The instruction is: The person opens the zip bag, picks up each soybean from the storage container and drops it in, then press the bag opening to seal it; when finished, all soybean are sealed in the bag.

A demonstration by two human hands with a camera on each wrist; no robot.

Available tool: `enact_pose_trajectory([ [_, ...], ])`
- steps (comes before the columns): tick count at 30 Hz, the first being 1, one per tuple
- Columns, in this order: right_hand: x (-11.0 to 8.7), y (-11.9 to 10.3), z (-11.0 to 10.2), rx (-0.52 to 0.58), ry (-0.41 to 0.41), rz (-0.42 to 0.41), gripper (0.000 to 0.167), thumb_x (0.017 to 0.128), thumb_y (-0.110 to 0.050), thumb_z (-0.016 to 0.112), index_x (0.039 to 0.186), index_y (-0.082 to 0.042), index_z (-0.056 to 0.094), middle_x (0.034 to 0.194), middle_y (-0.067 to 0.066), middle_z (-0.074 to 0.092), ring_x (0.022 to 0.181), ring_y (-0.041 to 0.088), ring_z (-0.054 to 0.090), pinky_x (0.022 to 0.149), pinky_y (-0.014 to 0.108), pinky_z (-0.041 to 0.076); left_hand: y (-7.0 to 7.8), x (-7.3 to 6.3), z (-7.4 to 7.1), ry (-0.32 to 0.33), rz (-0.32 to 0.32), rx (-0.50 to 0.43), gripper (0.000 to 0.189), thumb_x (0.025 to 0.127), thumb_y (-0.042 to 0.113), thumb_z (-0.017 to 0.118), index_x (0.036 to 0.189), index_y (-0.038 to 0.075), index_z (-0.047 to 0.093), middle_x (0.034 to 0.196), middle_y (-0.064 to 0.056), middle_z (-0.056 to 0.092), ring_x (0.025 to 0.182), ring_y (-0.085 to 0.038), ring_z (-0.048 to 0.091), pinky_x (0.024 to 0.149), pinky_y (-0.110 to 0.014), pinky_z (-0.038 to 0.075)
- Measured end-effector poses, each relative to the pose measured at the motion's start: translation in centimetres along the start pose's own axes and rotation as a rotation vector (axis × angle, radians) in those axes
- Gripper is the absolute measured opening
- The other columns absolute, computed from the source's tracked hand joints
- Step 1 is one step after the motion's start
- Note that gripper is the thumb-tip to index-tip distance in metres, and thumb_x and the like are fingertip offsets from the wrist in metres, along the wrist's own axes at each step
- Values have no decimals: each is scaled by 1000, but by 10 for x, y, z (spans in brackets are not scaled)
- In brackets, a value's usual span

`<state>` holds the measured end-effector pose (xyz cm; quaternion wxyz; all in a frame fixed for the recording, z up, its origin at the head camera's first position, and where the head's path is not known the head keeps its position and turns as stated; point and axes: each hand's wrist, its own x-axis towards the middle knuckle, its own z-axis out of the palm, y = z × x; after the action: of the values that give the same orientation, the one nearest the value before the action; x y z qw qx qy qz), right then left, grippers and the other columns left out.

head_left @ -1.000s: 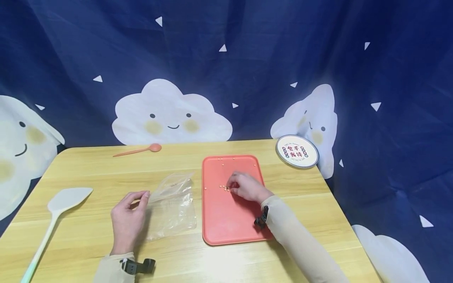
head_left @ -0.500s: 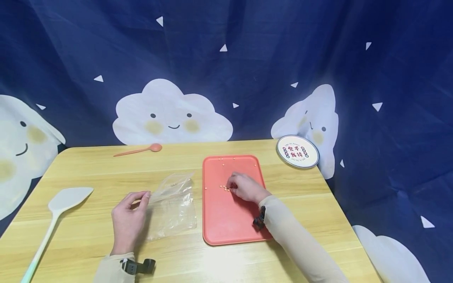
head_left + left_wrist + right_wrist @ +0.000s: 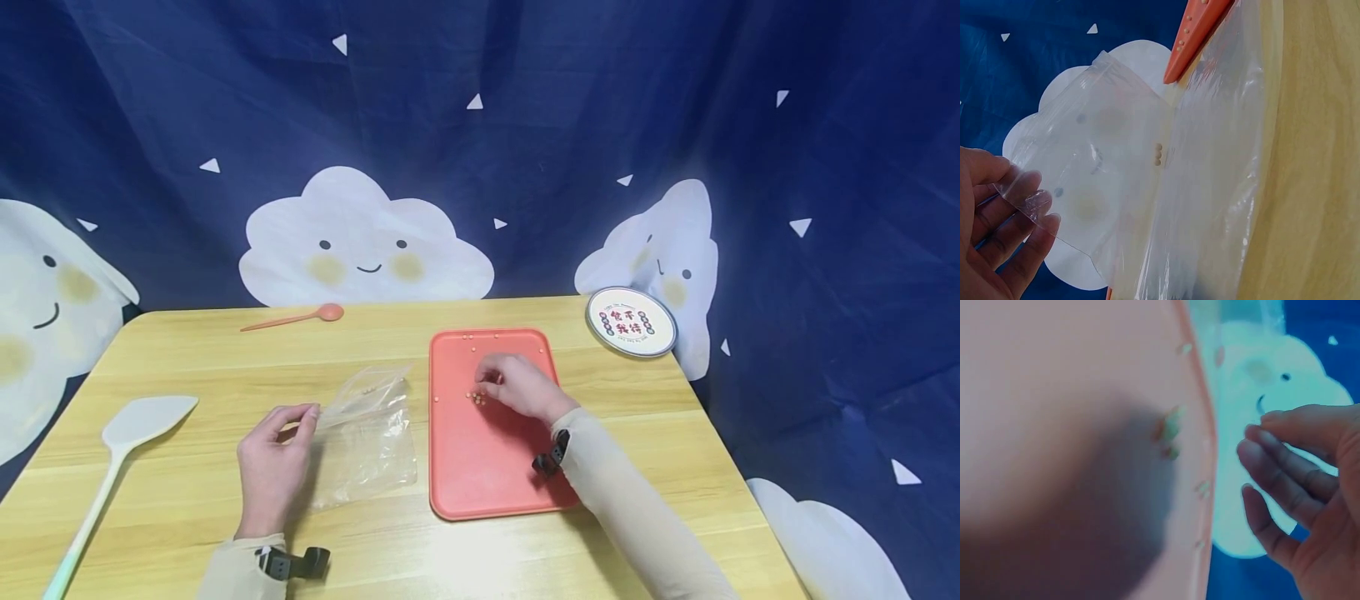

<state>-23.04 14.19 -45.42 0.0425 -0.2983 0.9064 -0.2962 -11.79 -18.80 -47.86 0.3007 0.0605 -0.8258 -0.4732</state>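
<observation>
In the head view, my left hand (image 3: 273, 467) pinches the upper left edge of a clear zip bag (image 3: 367, 450) lying on the table. The left wrist view shows the bag's film (image 3: 1079, 150) drawn up at the fingertips, with a few pale round beans (image 3: 1158, 154), like soybeans, inside. My right hand (image 3: 521, 387) is over the red tray (image 3: 480, 475), its fingers bent just above a small cluster of beans (image 3: 477, 399). Seen in the right wrist view, thumb and fingertips (image 3: 1254, 450) almost meet; whether a bean sits between them cannot be made out.
More beans are scattered near the tray's rim. A white spatula (image 3: 142, 423) lies at the left, a red spoon (image 3: 328, 312) at the back edge. An oval plate (image 3: 632, 322) sits at the table's back right corner, before a blue curtain (image 3: 540, 108).
My right hand has lifted slightly from the bean cluster and shifted a little toward the back left, uncovering more of the beans. The left hand and the bag have stayed put.
</observation>
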Motion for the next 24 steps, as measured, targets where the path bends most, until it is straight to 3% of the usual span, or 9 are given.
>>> enact_pose_trajectory([
  [8, 15, -39, 6, 277, 103, -1, 8, 91, -14, 71, 99, -16, 71, 89, -10, 63, 81, 9, 60, 67, 27, 53, 0, 0, 0, -4, -1, -29, 4, 88, 2, 72, 90, 0, 75, 89, -6, 73, 84, 2, 61, 76, -11, 52],
  [13, 29, -63, 20, 401, 145, -75, 10, 91, -10, 70, 101, -10, 72, 91, -9, 65, 83, 9, 60, 70, 29, 54, -1, 0, 0, 15, 38, -65, 5, 89, 1, 71, 90, -2, 75, 89, -7, 72, 86, 0, 62, 79, -13, 52],
  [19, 46, -88, 36, 389, 145, -178, 9, 92, -10, 70, 100, -9, 73, 93, -7, 67, 85, 2, 58, 77, 26, 54, 1, 1, 0, 22, 78, -87, 5, 87, -3, 71, 91, -2, 75, 89, -7, 72, 86, 2, 62, 79, -10, 50],
  [24, 59, -101, 50, 322, 132, -211, 9, 93, -11, 70, 101, -9, 72, 93, -8, 67, 85, -2, 57, 77, 19, 52, 19, -1, -2, 33, 96, -73, 6, 87, -8, 69, 91, -6, 73, 88, -14, 71, 85, 3, 60, 78, -8, 48],
])
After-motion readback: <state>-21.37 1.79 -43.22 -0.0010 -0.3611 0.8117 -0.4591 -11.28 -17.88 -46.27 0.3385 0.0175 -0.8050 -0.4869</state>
